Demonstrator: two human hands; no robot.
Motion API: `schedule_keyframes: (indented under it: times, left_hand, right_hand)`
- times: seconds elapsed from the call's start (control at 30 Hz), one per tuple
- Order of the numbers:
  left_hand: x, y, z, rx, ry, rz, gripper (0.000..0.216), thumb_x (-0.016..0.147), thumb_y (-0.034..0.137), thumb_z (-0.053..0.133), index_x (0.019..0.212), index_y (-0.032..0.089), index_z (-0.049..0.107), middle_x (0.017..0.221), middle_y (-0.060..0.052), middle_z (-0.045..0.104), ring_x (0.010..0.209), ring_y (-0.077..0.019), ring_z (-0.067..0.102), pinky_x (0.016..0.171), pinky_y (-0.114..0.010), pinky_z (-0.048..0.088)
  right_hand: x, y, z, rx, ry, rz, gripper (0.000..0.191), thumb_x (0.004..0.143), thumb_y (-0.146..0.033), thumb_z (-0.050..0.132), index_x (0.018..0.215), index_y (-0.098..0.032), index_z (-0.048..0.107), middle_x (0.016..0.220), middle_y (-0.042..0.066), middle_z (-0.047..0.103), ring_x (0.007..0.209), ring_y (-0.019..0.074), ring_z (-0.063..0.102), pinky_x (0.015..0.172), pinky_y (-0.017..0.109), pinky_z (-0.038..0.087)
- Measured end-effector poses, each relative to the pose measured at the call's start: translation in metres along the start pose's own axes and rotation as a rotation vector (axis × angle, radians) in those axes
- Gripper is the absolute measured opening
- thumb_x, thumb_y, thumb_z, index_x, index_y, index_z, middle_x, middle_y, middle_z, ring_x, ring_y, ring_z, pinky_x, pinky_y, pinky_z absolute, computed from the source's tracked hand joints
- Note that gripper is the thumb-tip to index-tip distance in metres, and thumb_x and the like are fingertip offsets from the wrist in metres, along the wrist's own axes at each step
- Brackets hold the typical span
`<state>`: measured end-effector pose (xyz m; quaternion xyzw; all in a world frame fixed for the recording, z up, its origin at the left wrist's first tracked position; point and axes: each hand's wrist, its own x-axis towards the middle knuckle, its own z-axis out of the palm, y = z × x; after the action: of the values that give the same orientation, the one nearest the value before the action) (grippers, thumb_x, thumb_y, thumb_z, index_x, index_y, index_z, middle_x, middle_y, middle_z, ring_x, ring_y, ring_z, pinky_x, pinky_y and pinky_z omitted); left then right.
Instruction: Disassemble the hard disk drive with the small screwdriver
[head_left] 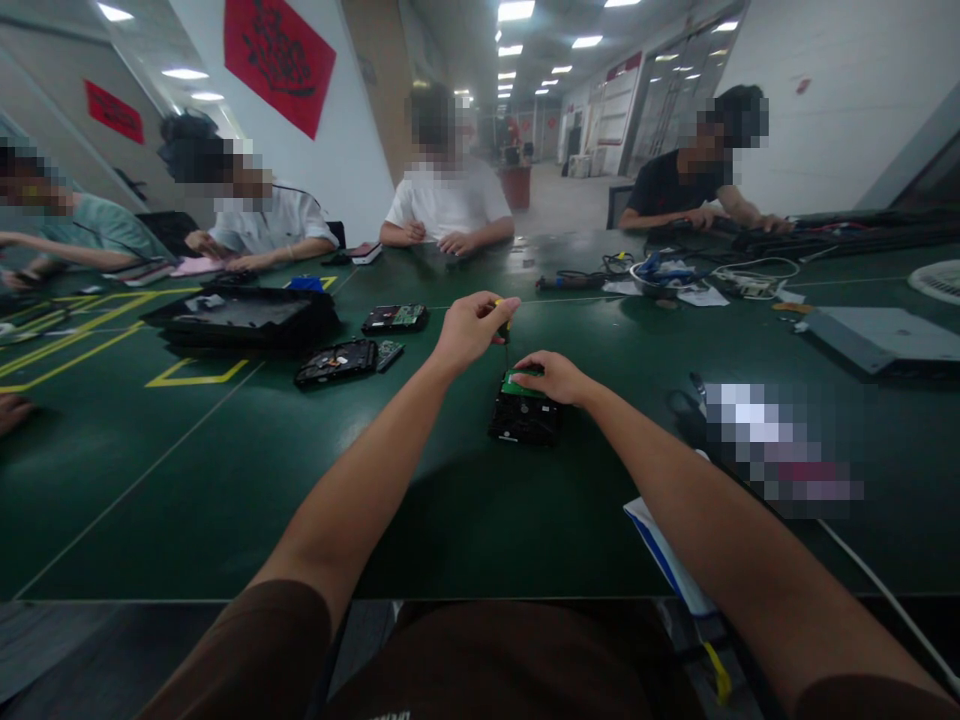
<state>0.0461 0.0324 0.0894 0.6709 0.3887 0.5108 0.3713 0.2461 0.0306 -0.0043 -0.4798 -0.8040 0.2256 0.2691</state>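
Note:
My left hand (471,328) is closed around the yellow and black handle of a small screwdriver (508,322). Its thin shaft points down at the far end of a hard drive (523,420), which lies flat on the green table. Whether the tip sits in a screw is too small to tell. A green circuit board (523,385) covers the far part of the drive's upper face. Curled over that board from the right, the fingers of my right hand (559,380) grip the drive and partly hide the board.
Left of the drive lie another hard drive (396,318), an opened one (337,362) and a loose circuit board (390,355). Black trays (247,318) are stacked farther left. Rightward are tangled cables (664,272) and a grey metal box (885,335). Several people sit around the table.

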Motion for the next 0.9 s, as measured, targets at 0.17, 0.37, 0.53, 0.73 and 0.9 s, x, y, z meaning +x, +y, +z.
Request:
schedule_keyframes:
  times: [0.17, 0.37, 0.53, 0.73, 0.9]
  left_hand:
    - [0.004, 0.0003, 0.0105, -0.113, -0.042, -0.054, 0.037, 0.085, 0.052, 0.079, 0.084, 0.016, 0.067, 0.078, -0.005, 0.072, 0.069, -0.012, 0.066, 0.058, -0.021, 0.055]
    - [0.0054, -0.0039, 0.009, -0.083, -0.057, 0.005, 0.036, 0.089, 0.053, 0.075, 0.085, 0.018, 0.068, 0.075, -0.004, 0.071, 0.067, -0.0132, 0.065, 0.057, -0.023, 0.056]
    - [0.0056, -0.0029, 0.0069, -0.125, -0.051, -0.065, 0.041, 0.095, 0.057, 0.063, 0.092, 0.017, 0.072, 0.079, -0.006, 0.069, 0.071, -0.0158, 0.066, 0.058, -0.025, 0.057]
    - [0.0054, 0.0001, 0.0021, -0.215, -0.032, -0.158, 0.029, 0.091, 0.042, 0.063, 0.081, 0.015, 0.066, 0.082, -0.008, 0.069, 0.075, -0.0161, 0.066, 0.061, -0.026, 0.058]
    - [0.0033, 0.0034, 0.0041, -0.245, -0.046, -0.165, 0.023, 0.089, 0.04, 0.066, 0.09, 0.018, 0.061, 0.085, -0.007, 0.073, 0.074, -0.0161, 0.07, 0.055, -0.022, 0.052]
  right_hand:
    - [-0.001, -0.0029, -0.001, -0.007, -0.004, 0.002, 0.031, 0.091, -0.043, 0.074, 0.113, -0.021, 0.079, 0.114, 0.008, 0.078, 0.103, 0.0231, 0.07, 0.089, 0.034, 0.054]
    - [-0.0021, -0.0056, -0.0018, -0.003, 0.008, 0.002, 0.031, 0.091, -0.043, 0.075, 0.113, -0.021, 0.078, 0.115, 0.007, 0.078, 0.103, 0.0233, 0.071, 0.088, 0.033, 0.055]
    - [-0.002, -0.0054, -0.0021, 0.011, -0.002, 0.004, 0.033, 0.091, -0.043, 0.075, 0.114, -0.02, 0.079, 0.115, 0.009, 0.077, 0.104, 0.0242, 0.071, 0.09, 0.035, 0.055]
    - [-0.0021, -0.0064, -0.0029, -0.007, -0.002, -0.005, 0.03, 0.091, -0.043, 0.075, 0.112, -0.022, 0.079, 0.115, 0.008, 0.077, 0.104, 0.024, 0.07, 0.092, 0.036, 0.054]
    - [-0.0021, -0.0063, -0.0032, -0.019, 0.002, -0.014, 0.03, 0.091, -0.042, 0.075, 0.112, -0.022, 0.08, 0.115, 0.008, 0.078, 0.104, 0.0247, 0.07, 0.092, 0.037, 0.054]
